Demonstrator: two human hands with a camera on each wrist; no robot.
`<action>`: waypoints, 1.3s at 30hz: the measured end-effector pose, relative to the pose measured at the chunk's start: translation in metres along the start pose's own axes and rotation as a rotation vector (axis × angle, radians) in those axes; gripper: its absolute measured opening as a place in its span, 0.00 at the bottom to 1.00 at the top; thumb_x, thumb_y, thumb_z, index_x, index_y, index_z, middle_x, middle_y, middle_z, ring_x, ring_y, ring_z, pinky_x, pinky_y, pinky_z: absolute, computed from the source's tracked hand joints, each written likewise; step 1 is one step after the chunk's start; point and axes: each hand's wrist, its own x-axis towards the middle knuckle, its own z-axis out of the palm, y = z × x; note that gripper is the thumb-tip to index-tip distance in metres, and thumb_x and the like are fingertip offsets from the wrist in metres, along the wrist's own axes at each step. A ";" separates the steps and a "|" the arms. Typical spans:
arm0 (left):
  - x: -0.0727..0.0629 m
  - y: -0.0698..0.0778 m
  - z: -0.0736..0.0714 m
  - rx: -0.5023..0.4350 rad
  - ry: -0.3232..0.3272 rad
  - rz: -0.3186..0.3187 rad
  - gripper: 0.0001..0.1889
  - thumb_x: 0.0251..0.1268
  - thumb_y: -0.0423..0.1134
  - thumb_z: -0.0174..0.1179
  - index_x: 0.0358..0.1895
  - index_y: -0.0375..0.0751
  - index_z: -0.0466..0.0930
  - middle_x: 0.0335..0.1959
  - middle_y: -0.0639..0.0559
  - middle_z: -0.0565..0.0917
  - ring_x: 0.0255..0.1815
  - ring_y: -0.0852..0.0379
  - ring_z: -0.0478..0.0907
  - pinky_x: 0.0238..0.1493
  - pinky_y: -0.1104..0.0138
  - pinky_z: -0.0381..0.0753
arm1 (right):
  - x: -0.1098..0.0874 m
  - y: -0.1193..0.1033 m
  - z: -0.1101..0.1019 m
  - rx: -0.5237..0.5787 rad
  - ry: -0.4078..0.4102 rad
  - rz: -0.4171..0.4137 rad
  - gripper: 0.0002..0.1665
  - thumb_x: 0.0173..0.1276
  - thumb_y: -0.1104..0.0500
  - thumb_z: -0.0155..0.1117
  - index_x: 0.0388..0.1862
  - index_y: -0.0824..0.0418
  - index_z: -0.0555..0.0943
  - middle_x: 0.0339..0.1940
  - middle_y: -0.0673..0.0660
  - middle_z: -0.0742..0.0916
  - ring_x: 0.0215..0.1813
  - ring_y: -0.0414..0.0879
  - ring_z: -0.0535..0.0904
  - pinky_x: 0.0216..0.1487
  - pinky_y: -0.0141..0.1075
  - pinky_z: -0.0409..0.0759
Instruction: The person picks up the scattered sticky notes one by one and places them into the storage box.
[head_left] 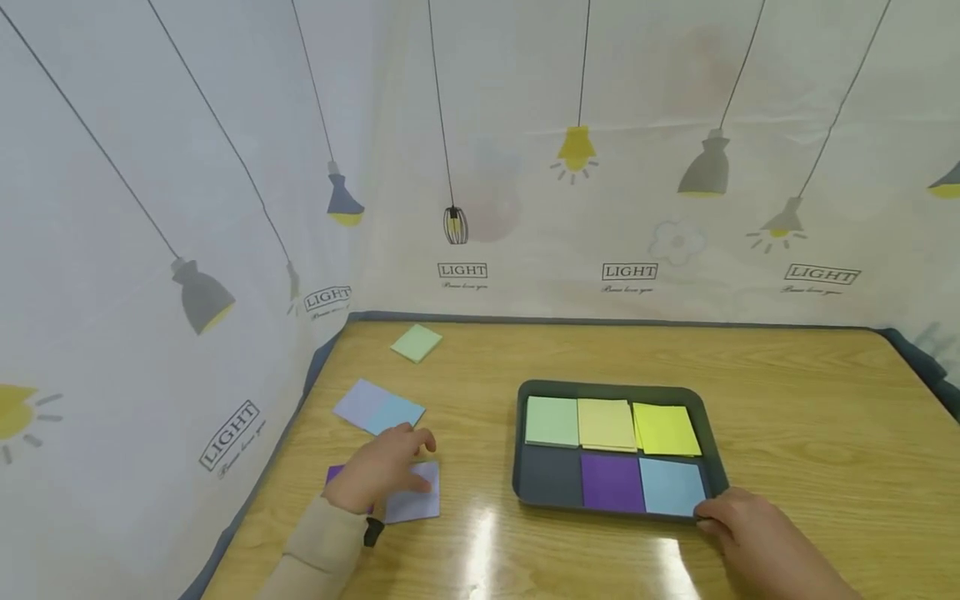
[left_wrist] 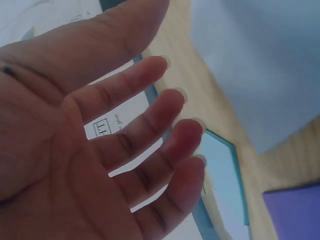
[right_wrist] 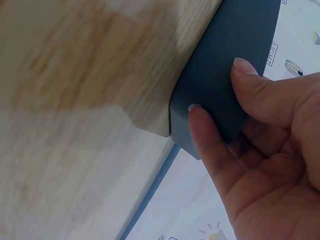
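My left hand (head_left: 386, 471) hovers with loosely bent fingers over a lavender paper square (head_left: 414, 500) beside a purple square (head_left: 334, 473), which it partly hides. In the left wrist view nothing sits in the palm; the lavender paper and purple square (left_wrist: 295, 215) lie beyond the fingertips. A dark grey tray (head_left: 547, 479) stands to the right, and my right hand (head_left: 761, 533) pinches its front right corner. Thumb and fingers press the tray's wall (right_wrist: 215, 65) in the right wrist view. Light green, pale yellow and bright yellow squares form the tray's back row; purple and light blue lie in front.
Behind the left hand lies a lavender square (head_left: 362, 403) joined edge to edge with a light blue square (head_left: 397, 412). Farther back is a light green square (head_left: 416, 342). A printed cloth (head_left: 540, 275) hangs along the back and left edges of the wooden table (head_left: 817, 400).
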 end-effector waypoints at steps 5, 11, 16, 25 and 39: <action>-0.002 -0.004 0.005 0.014 0.006 -0.025 0.22 0.46 0.39 0.81 0.45 0.44 0.81 0.38 0.50 0.78 0.39 0.53 0.73 0.44 0.55 0.77 | -0.001 -0.001 -0.001 -0.010 0.009 -0.012 0.05 0.67 0.62 0.69 0.40 0.56 0.88 0.36 0.47 0.87 0.40 0.40 0.80 0.45 0.43 0.83; 0.004 -0.011 0.013 0.023 0.011 -0.020 0.20 0.48 0.40 0.80 0.42 0.44 0.80 0.37 0.52 0.78 0.39 0.55 0.73 0.46 0.57 0.77 | -0.005 -0.001 -0.001 -0.037 0.070 -0.058 0.03 0.66 0.60 0.71 0.38 0.54 0.88 0.33 0.46 0.88 0.37 0.37 0.79 0.41 0.39 0.82; 0.008 -0.013 0.015 0.032 0.007 -0.029 0.20 0.48 0.41 0.79 0.42 0.44 0.79 0.37 0.53 0.79 0.39 0.56 0.73 0.47 0.58 0.77 | -0.005 -0.001 -0.002 -0.063 0.083 -0.076 0.04 0.65 0.62 0.71 0.37 0.54 0.88 0.32 0.43 0.86 0.36 0.35 0.77 0.40 0.37 0.81; 0.010 -0.016 0.018 0.045 0.009 -0.038 0.21 0.47 0.42 0.80 0.40 0.46 0.76 0.34 0.54 0.79 0.36 0.57 0.73 0.41 0.59 0.77 | -0.004 -0.001 -0.002 -0.075 0.077 -0.113 0.04 0.65 0.62 0.70 0.36 0.53 0.87 0.32 0.41 0.86 0.35 0.34 0.77 0.39 0.37 0.81; 0.014 -0.018 0.023 0.008 -0.012 -0.066 0.20 0.46 0.41 0.80 0.42 0.42 0.81 0.37 0.53 0.79 0.37 0.57 0.75 0.45 0.59 0.79 | -0.002 0.001 0.001 -0.078 0.087 -0.113 0.04 0.64 0.62 0.71 0.35 0.53 0.87 0.31 0.41 0.85 0.35 0.34 0.77 0.39 0.36 0.81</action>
